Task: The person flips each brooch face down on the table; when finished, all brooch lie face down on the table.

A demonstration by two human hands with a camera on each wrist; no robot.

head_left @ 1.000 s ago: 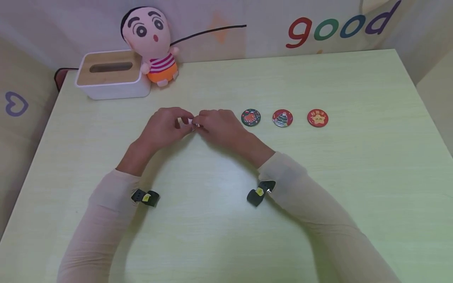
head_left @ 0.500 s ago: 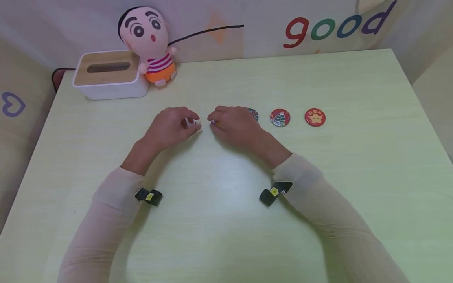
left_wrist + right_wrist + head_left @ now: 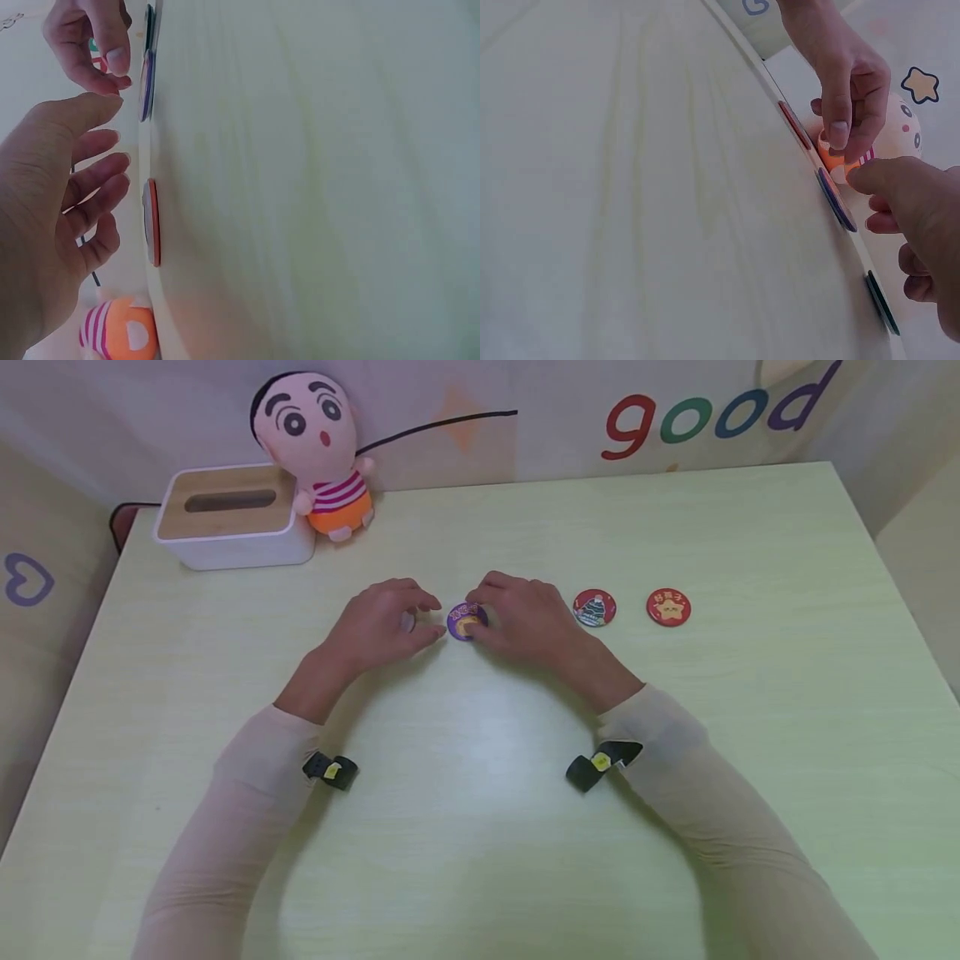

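Note:
A round purple badge [image 3: 457,622] lies flat on the table between the two hands. The right hand [image 3: 525,618] hovers at its right edge, thumb over its face, fingers loosely bent and not gripping it in the right wrist view. My left hand [image 3: 386,622] is spread just left of the purple badge, holding nothing. Under the left palm lies a red-edged badge [image 3: 152,223], mostly hidden in the head view. A dark green badge [image 3: 883,302] rests below the right hand, hidden from the head view.
A red badge with a Christmas tree [image 3: 594,608] and a red badge with a star [image 3: 668,607] lie in line to the right. A white tissue box [image 3: 236,552] with a wooden lid and a plush doll [image 3: 330,468] stand at the back left.
The hands have separated. The right hand has moved right and let go of the purple badge, which now lies on the table. The left hand has let go of its badge and shifted slightly right.

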